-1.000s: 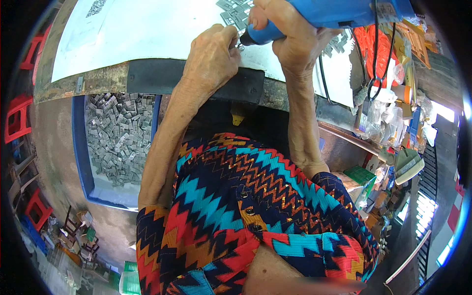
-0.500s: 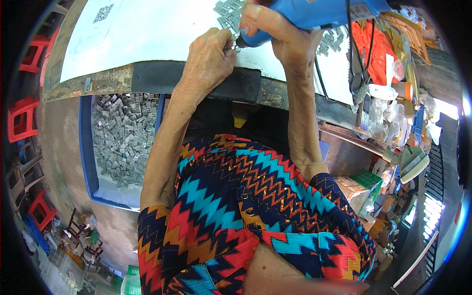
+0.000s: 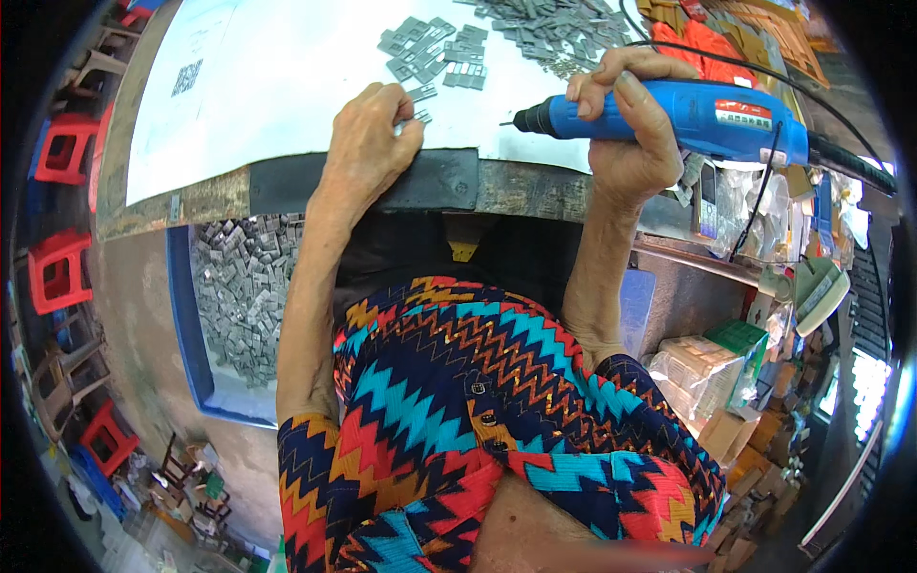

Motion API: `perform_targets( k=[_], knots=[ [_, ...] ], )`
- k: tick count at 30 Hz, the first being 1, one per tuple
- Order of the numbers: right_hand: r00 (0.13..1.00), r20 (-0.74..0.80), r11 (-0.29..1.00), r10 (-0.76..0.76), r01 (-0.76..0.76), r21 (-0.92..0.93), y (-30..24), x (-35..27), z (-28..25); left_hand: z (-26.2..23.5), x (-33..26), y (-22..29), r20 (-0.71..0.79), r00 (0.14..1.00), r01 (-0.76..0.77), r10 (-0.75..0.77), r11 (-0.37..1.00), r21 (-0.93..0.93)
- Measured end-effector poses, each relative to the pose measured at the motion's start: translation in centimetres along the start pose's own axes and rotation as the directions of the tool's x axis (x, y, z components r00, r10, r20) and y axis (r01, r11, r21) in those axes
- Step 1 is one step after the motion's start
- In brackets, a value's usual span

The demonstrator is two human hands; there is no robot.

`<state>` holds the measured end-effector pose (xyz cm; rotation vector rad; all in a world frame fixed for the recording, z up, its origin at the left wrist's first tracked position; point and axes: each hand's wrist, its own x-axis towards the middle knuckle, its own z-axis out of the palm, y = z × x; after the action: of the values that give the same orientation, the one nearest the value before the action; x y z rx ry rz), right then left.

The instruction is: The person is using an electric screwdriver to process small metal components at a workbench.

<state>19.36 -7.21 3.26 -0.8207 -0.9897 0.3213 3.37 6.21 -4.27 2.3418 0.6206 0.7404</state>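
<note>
My right hand is wrapped around a blue electric screwdriver, held nearly level with its thin bit pointing left. The bit is apart from my left hand, which is closed at the near edge of the white-covered bench. Its thumb and forefinger pinch a small grey metal piece, mostly hidden by the fingers. Just beyond lie flat grey metal pieces in loose rows. A larger heap of grey pieces lies farther right, with tiny brass-coloured screws near it.
Below the bench at left, a blue-rimmed bin holds many grey metal pieces. The screwdriver's black cable arcs across the right side. Plastic bags and an orange-red bag crowd the right end. Red stools stand at far left.
The screwdriver in my right hand has drawn back to the right, away from my left hand. My left hand has shifted slightly left and nearer. The view has tilted, showing more of the bench.
</note>
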Motion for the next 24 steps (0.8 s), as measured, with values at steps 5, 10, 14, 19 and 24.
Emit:
perform_targets(
  k=[5, 10, 14, 19, 24],
  knots=[
    [0.978, -0.205, 1.000, -0.026, 0.027, 0.004, -0.5, -0.4, -2.9, -1.5, 0.2, -0.2, 0.116, 0.991, 0.065, -0.064, 0.998, -0.003],
    [0.927, -0.373, 0.998, -0.047, 0.061, 0.027, -0.4, 0.0, -4.5, -3.5, 0.1, -0.4, 0.153, 0.986, 0.066, -0.068, 0.998, 0.020],
    [0.908, -0.399, 0.992, -0.127, 0.124, -0.033, 0.9, 1.0, -5.1, -5.1, -0.4, -1.4, 0.139, 0.979, 0.136, -0.146, 0.987, 0.081],
    [0.906, -0.387, 0.985, -0.174, 0.158, -0.071, 2.9, 2.4, -6.5, -5.9, -0.5, -2.3, 0.108, 0.956, 0.270, -0.274, 0.962, 0.053],
    [0.901, -0.396, 0.984, -0.176, 0.153, -0.089, 3.9, 2.8, -6.5, -6.2, -0.6, -2.2, 0.069, 0.926, 0.367, -0.370, 0.929, 0.050]
  ],
)
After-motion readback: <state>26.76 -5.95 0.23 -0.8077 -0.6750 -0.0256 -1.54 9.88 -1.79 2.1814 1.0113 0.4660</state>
